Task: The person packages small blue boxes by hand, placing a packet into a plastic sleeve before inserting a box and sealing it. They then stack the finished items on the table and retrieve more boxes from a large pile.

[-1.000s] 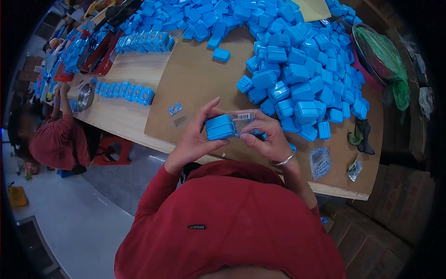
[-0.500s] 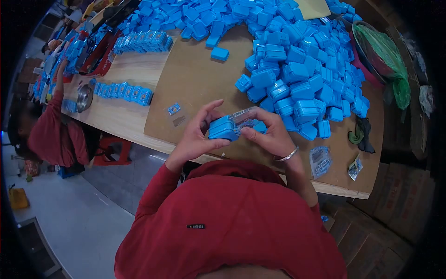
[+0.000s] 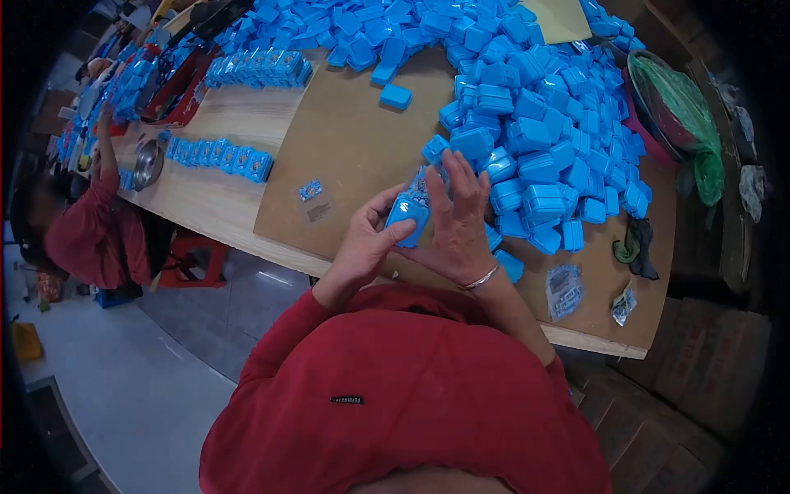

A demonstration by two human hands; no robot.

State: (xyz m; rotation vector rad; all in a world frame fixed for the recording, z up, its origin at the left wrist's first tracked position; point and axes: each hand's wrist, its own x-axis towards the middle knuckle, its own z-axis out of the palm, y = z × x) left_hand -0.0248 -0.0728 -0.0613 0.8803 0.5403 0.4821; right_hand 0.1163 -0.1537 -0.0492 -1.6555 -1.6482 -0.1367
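Note:
My left hand (image 3: 372, 239) is closed around a small blue plastic case (image 3: 407, 218), its thumb lying across the front. A printed, shiny blue-and-white packet (image 3: 418, 185) shows at the case's upper end, between my two hands. Just right of the case is my right hand (image 3: 461, 218), fingers stretched upward and apart. A metal bangle (image 3: 481, 278) circles the right wrist. Beside that wrist, a single blue case (image 3: 508, 265) lies on the brown board (image 3: 346, 156).
A large heap of blue cases (image 3: 527, 140) covers the board's right and back. Rows of printed packs (image 3: 218, 156) stand on the left, near a metal bowl (image 3: 148, 165). Clear packets (image 3: 564, 292) lie at front right. Another person (image 3: 90, 235) sits at far left.
My right hand has come off the case and spread its fingers upward. The case, held level between both hands before, now stands more upright in my left hand.

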